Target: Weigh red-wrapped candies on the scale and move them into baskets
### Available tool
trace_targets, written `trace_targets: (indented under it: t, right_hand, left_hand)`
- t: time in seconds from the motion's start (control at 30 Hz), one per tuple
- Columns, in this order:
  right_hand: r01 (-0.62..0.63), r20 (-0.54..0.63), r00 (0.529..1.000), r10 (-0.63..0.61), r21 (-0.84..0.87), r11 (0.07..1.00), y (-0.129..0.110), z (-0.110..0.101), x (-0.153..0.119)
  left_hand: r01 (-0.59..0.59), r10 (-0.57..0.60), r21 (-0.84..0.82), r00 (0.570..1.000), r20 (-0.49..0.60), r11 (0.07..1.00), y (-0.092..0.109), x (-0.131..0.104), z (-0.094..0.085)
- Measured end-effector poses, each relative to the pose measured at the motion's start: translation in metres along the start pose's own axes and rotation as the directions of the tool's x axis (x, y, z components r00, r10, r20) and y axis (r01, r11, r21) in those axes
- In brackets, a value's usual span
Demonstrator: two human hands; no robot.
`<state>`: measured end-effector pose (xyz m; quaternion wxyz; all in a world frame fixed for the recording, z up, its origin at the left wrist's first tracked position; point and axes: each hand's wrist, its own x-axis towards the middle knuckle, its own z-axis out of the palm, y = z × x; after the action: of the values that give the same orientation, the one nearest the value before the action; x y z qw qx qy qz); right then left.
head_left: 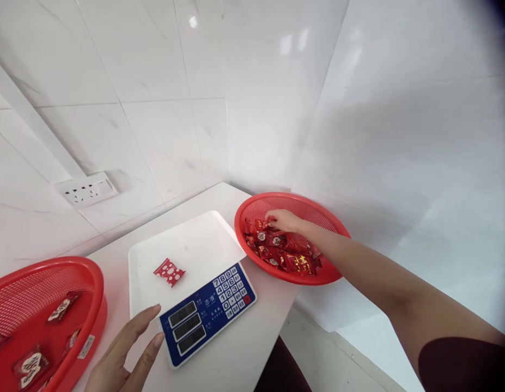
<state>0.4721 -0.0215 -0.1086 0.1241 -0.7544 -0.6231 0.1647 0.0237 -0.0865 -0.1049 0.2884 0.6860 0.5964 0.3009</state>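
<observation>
Where the right grip [285, 220] reaches, red packets [276, 241] beneath, basket [238, 224] around.

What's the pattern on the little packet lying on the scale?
The packet is red with white spots, seen best in the head view.

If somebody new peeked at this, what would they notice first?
Probably the left red basket, at the picture's edge, and the right red basket, where the right hand is among red packets. Then comes the digital scale between them, with one white-spotted packet on its white tray.
</observation>
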Motion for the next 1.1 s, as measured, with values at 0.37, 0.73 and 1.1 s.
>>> trace_targets:
  t: [0.37,0.73,1.1]
  right_hand:
    - [0.008,-0.169,0.979,0.113,0.588,0.809,-0.028,-0.039,-0.031]
    - [0.105,0.170,0.898,-0.407,0.813,0.572,-0.180,0.008,-0.091]
    - [0.125,0.203,0.856,-0.476,0.812,0.570,-0.212,0.052,-0.080]
  left_hand:
    - [0.023,-0.003,-0.088,0.976,0.217,0.996,-0.002,0.007,0.005]
    - [0.346,0.097,-0.802,0.891,0.443,0.487,0.067,-0.010,0.041]
    - [0.282,-0.134,-0.888,0.959,0.250,0.364,0.045,0.002,0.044]
